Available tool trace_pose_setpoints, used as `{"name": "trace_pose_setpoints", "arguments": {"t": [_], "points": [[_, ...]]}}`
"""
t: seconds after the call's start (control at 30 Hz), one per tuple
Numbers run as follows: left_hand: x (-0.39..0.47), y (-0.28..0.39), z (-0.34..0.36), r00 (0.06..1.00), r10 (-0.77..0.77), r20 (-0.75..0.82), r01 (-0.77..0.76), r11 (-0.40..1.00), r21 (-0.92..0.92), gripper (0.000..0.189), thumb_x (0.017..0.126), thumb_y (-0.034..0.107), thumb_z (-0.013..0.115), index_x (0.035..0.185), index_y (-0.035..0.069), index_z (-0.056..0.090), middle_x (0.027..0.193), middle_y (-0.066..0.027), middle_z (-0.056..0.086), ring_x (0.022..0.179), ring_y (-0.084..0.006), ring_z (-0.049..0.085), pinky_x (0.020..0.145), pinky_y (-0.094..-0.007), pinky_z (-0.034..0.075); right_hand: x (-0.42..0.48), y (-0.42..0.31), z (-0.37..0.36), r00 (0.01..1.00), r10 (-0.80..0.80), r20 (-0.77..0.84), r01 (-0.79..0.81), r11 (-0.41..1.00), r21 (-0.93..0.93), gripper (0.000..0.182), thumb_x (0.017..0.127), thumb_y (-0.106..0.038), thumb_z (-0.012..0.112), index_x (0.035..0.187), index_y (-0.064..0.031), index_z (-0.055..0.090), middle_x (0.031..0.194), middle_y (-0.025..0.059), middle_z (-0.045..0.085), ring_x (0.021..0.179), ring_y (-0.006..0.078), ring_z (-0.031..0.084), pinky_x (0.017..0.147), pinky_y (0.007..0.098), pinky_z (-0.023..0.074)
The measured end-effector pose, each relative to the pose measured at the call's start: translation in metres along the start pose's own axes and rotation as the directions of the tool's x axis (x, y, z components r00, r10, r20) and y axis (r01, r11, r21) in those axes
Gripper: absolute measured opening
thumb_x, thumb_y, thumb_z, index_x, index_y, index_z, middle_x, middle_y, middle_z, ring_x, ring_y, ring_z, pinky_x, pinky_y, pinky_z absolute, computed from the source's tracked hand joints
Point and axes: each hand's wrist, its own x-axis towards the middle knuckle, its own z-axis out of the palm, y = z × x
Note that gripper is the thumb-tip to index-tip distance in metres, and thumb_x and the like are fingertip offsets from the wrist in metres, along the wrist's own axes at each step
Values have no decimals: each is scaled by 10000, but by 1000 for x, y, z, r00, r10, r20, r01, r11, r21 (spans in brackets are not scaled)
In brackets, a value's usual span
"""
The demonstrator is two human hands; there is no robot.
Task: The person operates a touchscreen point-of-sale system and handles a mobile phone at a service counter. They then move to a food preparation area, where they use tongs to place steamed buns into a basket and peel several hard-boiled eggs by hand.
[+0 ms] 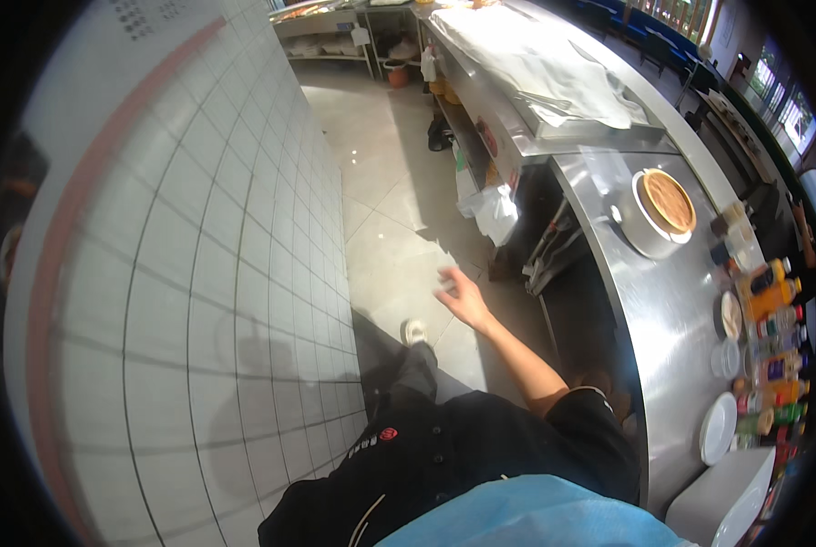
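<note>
My right hand (461,297) hangs over the tiled floor (387,239), with its fingers loosely curled and somewhat blurred. A pale, blurred shape shows just beyond the fingertips; whether the hand holds it cannot be told. My left hand is out of view. To the right of my arm runs a stainless steel counter (661,308). On it stands a round pale pot (644,229) with a round wooden-rimmed piece (668,200) on top. A white plastic bag (493,210) hangs at the counter's open side, beyond my hand.
A white tiled wall (244,273) stands close on my left. Several drink bottles (774,294) line the counter's far edge, near a white plate (718,429) and a white container (716,499). A cloth (551,68) covers trays farther ahead. An orange bucket (398,75) stands at the back.
</note>
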Motion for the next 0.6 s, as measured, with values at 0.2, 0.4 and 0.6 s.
{"name": "trace_pose_setpoints", "arguments": {"t": [0.2, 0.4, 0.6], "points": [[154, 132, -130, 997, -8, -76, 1, 995, -95, 365, 906, 305, 601, 1142, 28, 573, 869, -109, 643, 795, -210, 619, 696, -357, 471, 201, -63, 1, 922, -384, 51, 368, 825, -430, 663, 795, -85, 694, 1381, -92, 384, 1296, 169, 449, 943, 308, 626, 789, 409, 534], [330, 473, -345, 815, 393, -426, -539, 783, -310, 406, 922, 286, 600, 1221, 17, 541, 895, -80, 640, 802, -155, 613, 689, -299, 466, 360, -38, -81, 881, -293, -372, 118, 896, -427, 701, 779, -1, 672, 1401, -53, 355, 1317, 199, 427, 875, 316, 620, 727, 403, 544], [353, 799, -507, 547, 786, -289, -837, 505, -211, 471, 940, 260, 582, 1345, 51, 466, 957, -107, 664, 732, -163, 657, 680, -303, 511, 508, 40, -154, 682, -70, -728, -252, 912, -324, 564, 855, -47, 645, 1355, 4, 388, 986, 107, 608, 593, 180, 558, 585, 326, 472]]}}
